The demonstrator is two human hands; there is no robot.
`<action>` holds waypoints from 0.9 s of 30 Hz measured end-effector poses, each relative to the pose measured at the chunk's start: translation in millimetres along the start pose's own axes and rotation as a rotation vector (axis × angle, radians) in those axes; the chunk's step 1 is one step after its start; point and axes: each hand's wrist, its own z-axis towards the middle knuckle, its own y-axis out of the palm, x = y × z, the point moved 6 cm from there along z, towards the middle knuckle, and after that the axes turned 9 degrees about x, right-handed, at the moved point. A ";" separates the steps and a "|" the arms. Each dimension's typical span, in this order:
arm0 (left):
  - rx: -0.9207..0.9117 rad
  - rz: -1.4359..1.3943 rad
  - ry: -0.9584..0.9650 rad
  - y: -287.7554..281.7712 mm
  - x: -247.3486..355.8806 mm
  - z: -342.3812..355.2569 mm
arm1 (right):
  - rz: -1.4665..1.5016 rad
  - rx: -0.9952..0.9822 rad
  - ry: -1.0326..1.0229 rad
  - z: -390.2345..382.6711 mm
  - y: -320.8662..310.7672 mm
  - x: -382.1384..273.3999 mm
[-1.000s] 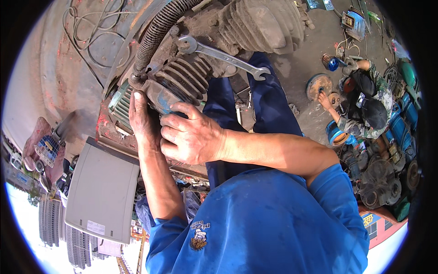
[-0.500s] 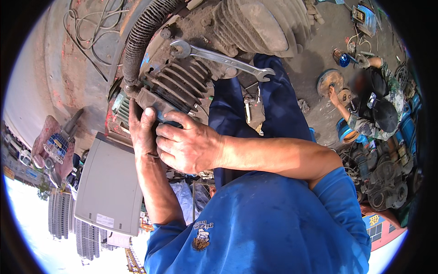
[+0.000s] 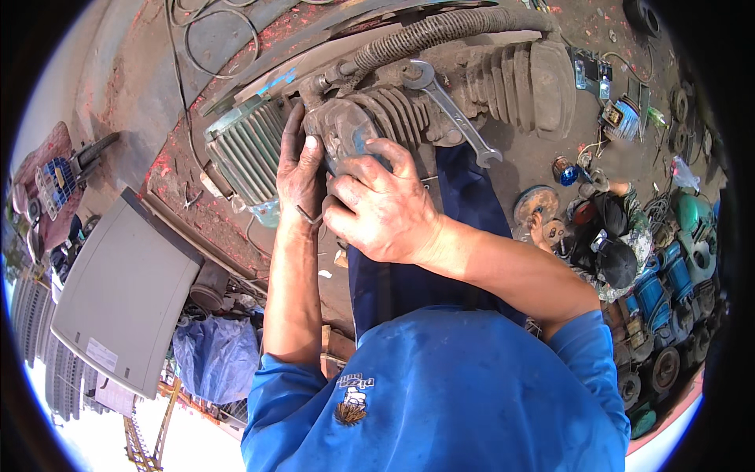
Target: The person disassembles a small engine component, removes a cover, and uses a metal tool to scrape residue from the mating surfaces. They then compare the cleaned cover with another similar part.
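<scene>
My left hand (image 3: 300, 179) lies along the left side of a dusty metal head (image 3: 336, 126) at the near end of a finned cylinder (image 3: 397, 110). Its fingers are stretched out, and the thumb points away from me. Over the near face of that head, my right hand (image 3: 385, 203) is closed with curled fingers. A dark bluish edge shows beside its forefinger, but what the fingers grip is hidden. An open-ended wrench (image 3: 454, 108) rests across the machine beyond my right hand.
Left of my hands stands a finned green motor (image 3: 248, 149). A ribbed hose (image 3: 448, 30) arches behind the cylinder, and another finned block (image 3: 511, 86) lies right. At the right, a person (image 3: 617, 228) handles a round disc (image 3: 536, 206). A grey panel (image 3: 126, 291) stands near left.
My view has turned, so the machine and hands appear farther right and the green motor shows more fully. Both hands stay at the metal head; the wrench still lies on the machine.
</scene>
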 end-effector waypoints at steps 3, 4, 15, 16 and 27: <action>-0.054 -0.297 -0.079 -12.6 -11.6 1.2 | -0.070 -0.077 -0.126 10.6 2.9 -6.7; -0.025 -0.342 -0.071 -20.3 -15.8 -0.6 | -0.054 -0.153 -0.158 13.8 6.2 -9.5; 0.235 -0.140 0.294 -39.9 -40.3 -8.1 | -0.222 -0.653 -0.564 37.9 33.1 -29.7; 0.252 -0.127 0.299 -38.8 -44.0 -8.8 | -0.190 -0.728 -0.531 38.5 36.2 -26.5; 0.429 -0.041 0.487 -47.1 -61.4 15.5 | -0.054 -0.914 -0.079 43.4 49.3 -23.4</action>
